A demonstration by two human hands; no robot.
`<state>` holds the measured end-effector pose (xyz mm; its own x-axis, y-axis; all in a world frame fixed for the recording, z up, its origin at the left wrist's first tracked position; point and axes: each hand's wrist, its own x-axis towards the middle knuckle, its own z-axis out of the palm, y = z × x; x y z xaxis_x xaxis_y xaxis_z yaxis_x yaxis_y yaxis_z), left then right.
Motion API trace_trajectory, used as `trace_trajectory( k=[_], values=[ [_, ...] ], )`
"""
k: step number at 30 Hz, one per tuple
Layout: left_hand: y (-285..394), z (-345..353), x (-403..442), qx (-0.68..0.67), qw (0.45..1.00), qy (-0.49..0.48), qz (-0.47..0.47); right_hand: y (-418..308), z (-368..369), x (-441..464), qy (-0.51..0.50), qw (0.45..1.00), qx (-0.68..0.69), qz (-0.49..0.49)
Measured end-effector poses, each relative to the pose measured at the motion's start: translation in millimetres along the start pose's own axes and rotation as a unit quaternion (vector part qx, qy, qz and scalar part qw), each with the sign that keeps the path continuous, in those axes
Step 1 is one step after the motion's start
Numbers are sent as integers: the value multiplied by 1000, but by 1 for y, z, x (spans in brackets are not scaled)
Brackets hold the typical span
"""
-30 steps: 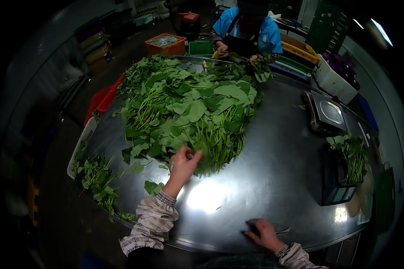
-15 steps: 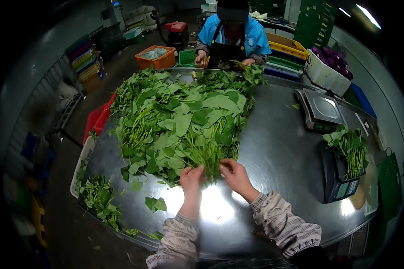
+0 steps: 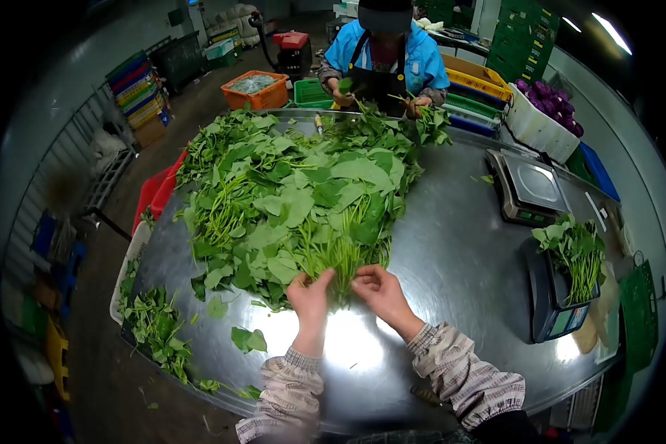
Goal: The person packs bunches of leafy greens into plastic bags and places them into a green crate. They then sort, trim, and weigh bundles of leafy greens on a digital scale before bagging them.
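Note:
A large heap of leafy greens with long green stems covers the left and middle of the steel table. At its near edge lies a bunch of stems, cut ends toward me. My left hand grips the bunch from the left, thumb against the stems. From the right, my right hand closes on the same bunch with fingers curled. Some fingertips are hidden among the stems. A loose leaf lies left of my left wrist.
Across the steel table, a person in blue handles greens. At right stand a scale and a second scale bearing a bunch of greens. Scattered greens lie along the left edge. A white box holds purple vegetables.
My hands stay at the bunch, with the right fingers now closer in on its stems. The co-worker's hands have shifted with their greens. The whole view has moved slightly.

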<state>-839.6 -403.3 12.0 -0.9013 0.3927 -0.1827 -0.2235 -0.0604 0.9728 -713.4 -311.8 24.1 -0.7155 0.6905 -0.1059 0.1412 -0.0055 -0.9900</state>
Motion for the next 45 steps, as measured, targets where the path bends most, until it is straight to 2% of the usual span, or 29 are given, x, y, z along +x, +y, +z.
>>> trace_trajectory(
  k=[2, 3, 6, 7, 10, 11, 12, 14, 15, 17, 18, 20, 21, 24, 29, 32, 33, 36, 37, 39, 40, 43, 45],
  values=[
    [9, -4, -5, -145, 988, 38, -35, -8, -11, -6, 7, 999, -48, -5],
    [16, -13, -8, -147, 986, 32, -73, -12, -16, -7, 9, 997, -73, -10],
    [16, -1, -17, -160, 985, -37, -50, -18, -21, -5, 25, 989, -120, -80],
    [-2, 3, -8, -88, 995, -55, -1, -26, -17, -4, 17, 989, -98, -105],
    [6, 22, -1, 47, 995, 20, 87, -30, -1, 5, -15, 980, -145, -133],
    [4, 15, 7, -81, 996, -23, 20, -30, 0, 7, -19, 979, -162, -121],
    [2, 5, 7, -54, 998, -5, -27, -35, -5, 9, -13, 976, -184, -117],
    [28, -13, -6, -82, 997, 7, 4, -38, -14, 7, 6, 970, -221, -98],
    [36, -20, -9, -108, 994, -4, -6, -26, -19, 12, 37, 960, -248, -125],
    [38, -25, -9, -156, 987, -23, -11, -29, -20, 15, 40, 965, -237, -107],
    [38, -13, -10, -160, 987, 6, -11, -33, -20, 20, 43, 966, -234, -106],
    [28, 3, -1, -118, 990, 2, 80, -35, -9, 26, 45, 966, -222, -122],
    [24, 7, 2, -79, 994, 15, 75, -37, -5, 25, 32, 968, -226, -107],
    [25, 20, 2, 67, 987, -45, 138, -46, -2, 24, 35, 956, -282, -67],
    [66, 8, -7, -76, 992, -62, 80, -45, -8, 29, 48, 917, -383, -97],
    [99, -2, -12, -111, 987, -42, 104, -36, -1, 37, 37, 928, -360, -94],
    [101, -6, -9, -117, 984, -51, 126, -32, 3, 40, 54, 950, -294, -86],
    [76, -7, 2, -62, 986, -49, 145, -31, 5, 45, 71, 952, -285, -87],
    [71, -5, 2, -75, 994, -49, 66, -30, 6, 46, 75, 948, -294, -97],
    [53, -5, 6, -85, 996, -36, 19, -28, 4, 48, 78, 938, -316, -117],
    [52, -4, 2, -93, 995, -27, -10, -36, 2, 42, 83, 954, -268, -107],
    [32, -6, 3, -133, 991, -34, -7, -72, -12, 19, 63, 989, -105, -82],
    [28, -3, -3, -125, 990, -52, -41, -59, -14, 20, 68, 974, -169, -136]
  ],
)
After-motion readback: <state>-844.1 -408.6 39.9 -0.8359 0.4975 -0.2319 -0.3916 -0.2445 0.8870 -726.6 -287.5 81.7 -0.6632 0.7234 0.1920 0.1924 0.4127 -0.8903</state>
